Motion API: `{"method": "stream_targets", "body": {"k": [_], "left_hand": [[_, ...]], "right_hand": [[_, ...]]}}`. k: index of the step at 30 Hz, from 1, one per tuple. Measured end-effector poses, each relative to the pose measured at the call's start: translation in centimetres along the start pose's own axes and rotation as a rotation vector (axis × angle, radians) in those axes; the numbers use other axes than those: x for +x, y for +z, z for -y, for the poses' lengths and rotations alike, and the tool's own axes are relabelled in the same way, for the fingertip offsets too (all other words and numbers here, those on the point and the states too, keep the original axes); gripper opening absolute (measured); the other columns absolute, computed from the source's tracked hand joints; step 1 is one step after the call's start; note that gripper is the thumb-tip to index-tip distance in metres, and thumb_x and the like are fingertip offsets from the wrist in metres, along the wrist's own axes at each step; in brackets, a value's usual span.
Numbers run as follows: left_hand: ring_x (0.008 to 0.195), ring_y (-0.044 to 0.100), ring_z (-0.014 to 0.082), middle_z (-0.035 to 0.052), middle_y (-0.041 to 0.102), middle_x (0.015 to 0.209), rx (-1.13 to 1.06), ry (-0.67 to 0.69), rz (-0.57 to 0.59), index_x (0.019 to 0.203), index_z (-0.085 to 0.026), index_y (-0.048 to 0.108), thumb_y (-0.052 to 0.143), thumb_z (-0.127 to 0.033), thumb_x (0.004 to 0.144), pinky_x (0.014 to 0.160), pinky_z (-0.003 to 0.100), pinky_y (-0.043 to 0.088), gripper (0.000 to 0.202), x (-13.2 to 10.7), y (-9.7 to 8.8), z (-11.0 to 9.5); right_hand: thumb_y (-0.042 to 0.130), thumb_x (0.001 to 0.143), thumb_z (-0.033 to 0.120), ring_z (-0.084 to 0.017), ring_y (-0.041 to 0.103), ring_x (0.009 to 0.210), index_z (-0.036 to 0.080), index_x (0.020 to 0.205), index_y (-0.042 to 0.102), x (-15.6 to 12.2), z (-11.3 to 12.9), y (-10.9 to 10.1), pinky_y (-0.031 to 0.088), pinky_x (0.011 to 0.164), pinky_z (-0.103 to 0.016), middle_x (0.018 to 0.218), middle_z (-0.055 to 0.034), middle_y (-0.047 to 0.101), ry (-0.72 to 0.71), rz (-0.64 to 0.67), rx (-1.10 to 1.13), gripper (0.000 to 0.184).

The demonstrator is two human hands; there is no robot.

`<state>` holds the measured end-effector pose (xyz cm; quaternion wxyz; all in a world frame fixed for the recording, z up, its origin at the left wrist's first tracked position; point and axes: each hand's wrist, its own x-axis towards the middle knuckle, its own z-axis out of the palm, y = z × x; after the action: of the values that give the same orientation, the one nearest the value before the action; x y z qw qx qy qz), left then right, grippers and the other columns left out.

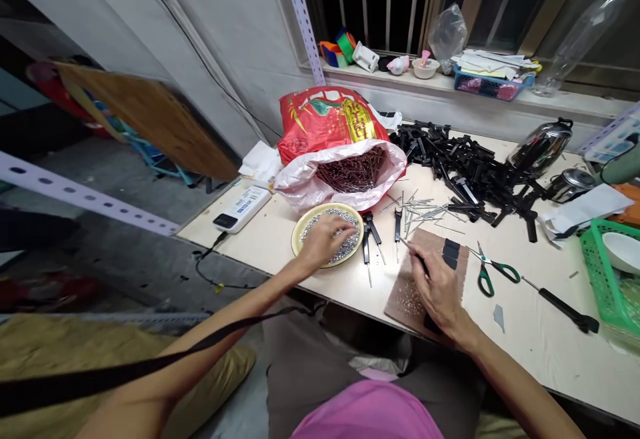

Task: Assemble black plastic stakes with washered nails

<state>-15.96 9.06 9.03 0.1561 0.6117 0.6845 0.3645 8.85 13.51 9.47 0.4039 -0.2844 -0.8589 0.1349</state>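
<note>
My left hand (325, 242) is over a yellow bowl (296, 239) of small silver metal pieces (349, 247). Its fingertips are pressed together, and anything between them is too small to make out. My right hand (440, 282) is closed round a black plastic handle with a thin metal rod (406, 244) that points up and left. This hand is above a brown board (400, 292) strewn with light crumbs. Between the hands lie several black handles with rods (374, 231), and loose metal rods (425, 211) are scattered behind them.
Behind the bowl slumps a red bag (320, 119) full of dark screw-like pieces (353, 171). A heap of black plastic parts (465, 165) fills the back right. Scissors (485, 269), another rodded handle (565, 305) and a green basket (597, 272) lie right. A white power bank (243, 209) sits left.
</note>
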Motion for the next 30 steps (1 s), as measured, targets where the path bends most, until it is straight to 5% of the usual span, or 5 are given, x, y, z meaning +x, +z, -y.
{"method": "stream_targets", "body": {"k": [3, 6, 16, 24, 30], "left_hand": [[0.088, 0.056, 0.0247, 0.0081, 0.069, 0.085, 0.359, -0.065, 0.036, 0.08, -0.02, 0.073, 0.056, -0.027, 0.083, 0.076, 0.035, 0.047, 0.018, -0.1, -2.1, 4.4], [0.091, 0.055, 0.0251, 0.0081, 0.068, 0.088, 0.479, -0.047, 0.152, 0.084, -0.021, 0.073, 0.055, -0.024, 0.085, 0.076, 0.034, 0.047, 0.019, -0.5, -2.6, 6.4], [0.09, 0.055, 0.0239, 0.0099, 0.065, 0.087, 0.591, 0.041, 0.23, 0.082, -0.016, 0.068, 0.051, -0.02, 0.087, 0.078, 0.034, 0.046, 0.018, 0.8, -1.9, 6.9], [0.091, 0.056, 0.0233, 0.0088, 0.065, 0.086, 0.484, 0.042, 0.178, 0.086, -0.016, 0.068, 0.048, -0.019, 0.088, 0.079, 0.034, 0.048, 0.02, 0.0, -2.1, 8.2], [0.09, 0.056, 0.0227, 0.0099, 0.064, 0.086, 0.655, 0.102, 0.185, 0.083, -0.014, 0.067, 0.044, -0.016, 0.089, 0.077, 0.033, 0.047, 0.024, 0.3, -1.7, 7.7]], "right_hand": [[0.04, 0.096, 0.019, -0.016, 0.067, 0.075, 0.018, 0.105, 0.059, -0.2, -0.4, -0.2, 0.051, 0.062, -0.025, 0.087, -0.005, 0.07, 0.024, 0.022, -0.052, 0.021], [0.043, 0.097, 0.025, -0.015, 0.066, 0.07, 0.018, 0.094, 0.061, 0.1, -0.5, 0.2, 0.049, 0.059, -0.024, 0.081, -0.0039, 0.069, -0.003, 0.056, -0.072, 0.019], [0.045, 0.096, 0.02, -0.013, 0.065, 0.07, 0.019, 0.088, 0.06, 1.3, 0.9, 0.8, 0.049, 0.061, -0.023, 0.081, -0.0034, 0.067, -0.057, 0.109, -0.046, 0.017], [0.046, 0.093, 0.017, -0.014, 0.064, 0.07, 0.018, 0.087, 0.06, 2.6, 1.5, 1.8, 0.048, 0.061, -0.023, 0.08, -0.0039, 0.066, -0.06, 0.084, 0.01, 0.016], [0.046, 0.093, 0.017, -0.013, 0.063, 0.067, 0.018, 0.085, 0.061, 3.3, 2.5, 3.3, 0.048, 0.061, -0.022, 0.078, -0.0031, 0.066, -0.088, 0.098, 0.055, 0.017]]}}
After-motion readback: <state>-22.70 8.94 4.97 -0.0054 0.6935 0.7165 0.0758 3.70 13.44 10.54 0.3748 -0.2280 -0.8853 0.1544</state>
